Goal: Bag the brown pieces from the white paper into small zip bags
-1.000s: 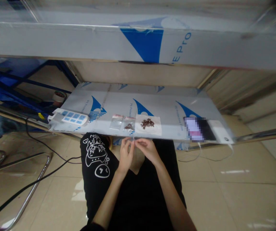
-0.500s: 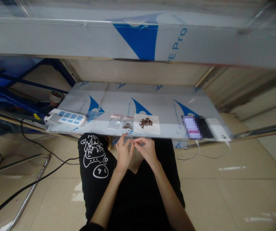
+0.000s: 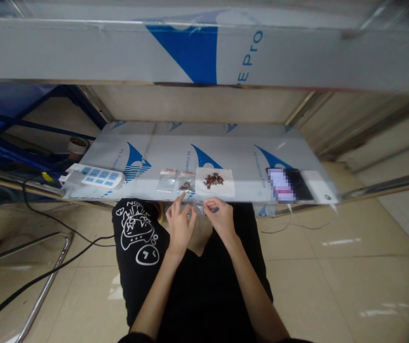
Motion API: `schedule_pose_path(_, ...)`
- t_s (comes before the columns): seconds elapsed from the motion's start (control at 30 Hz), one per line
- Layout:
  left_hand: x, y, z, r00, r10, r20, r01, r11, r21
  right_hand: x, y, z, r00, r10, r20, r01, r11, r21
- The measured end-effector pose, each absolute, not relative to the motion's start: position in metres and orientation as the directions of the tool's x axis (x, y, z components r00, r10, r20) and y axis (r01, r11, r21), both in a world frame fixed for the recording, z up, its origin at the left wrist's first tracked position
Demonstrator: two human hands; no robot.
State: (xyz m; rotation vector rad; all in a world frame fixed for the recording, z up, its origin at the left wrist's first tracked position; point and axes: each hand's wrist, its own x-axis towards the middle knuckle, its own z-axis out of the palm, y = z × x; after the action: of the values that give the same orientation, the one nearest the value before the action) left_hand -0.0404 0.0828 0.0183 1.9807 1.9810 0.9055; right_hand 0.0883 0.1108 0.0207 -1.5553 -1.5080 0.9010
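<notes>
At the shelf's front edge I see a small clear zip bag [image 3: 199,207] between my two hands. My left hand [image 3: 180,224] pinches its left side with thumb and forefinger; another finger points up toward the shelf. On the bag's right side, the fingertips of my right hand [image 3: 222,218] are pressed together. Just beyond lies a zip bag with brown pieces [image 3: 186,184] inside, beside a flat clear zip bag [image 3: 167,181]. A pile of small dark brown pieces [image 3: 214,180] rests on a white paper sheet [image 3: 228,189].
A white power strip [image 3: 102,177] lies at the shelf's left. To the right are a phone [image 3: 286,185] with a blurred screen and a white box-like device [image 3: 320,186], both with white cables. An upper ledge [image 3: 100,52] crosses above the lower shelf [image 3: 168,138].
My hands have moved slightly apart, and the clear bag between them now shows wider. The whole view has shifted a little.
</notes>
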Motion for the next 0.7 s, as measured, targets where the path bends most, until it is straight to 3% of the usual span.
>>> schedule_pose_path(0.23, -0.037, 0.093, 0.022, 0.053, 0.956, 0.289, 0.792, -0.217, 0.571, 0.092, 0.107, 0.031, -0.094, 0.992, 0.089, 0.652, 0.129, -0.747)
schedule_pose_path(0.43, -0.042, 0.095, 0.022, 0.195, 0.952, 0.234, 0.766, -0.297, 0.570, 0.097, 0.108, 0.023, -0.190, 0.981, -0.035, 0.609, 0.090, -0.788)
schedule_pose_path(0.7, -0.049, 0.088, 0.015, 0.366, 0.914, 0.175, 0.679, -0.391, 0.622, 0.106, 0.108, 0.016, -0.294, 0.938, -0.184, 0.722, 0.092, -0.685)
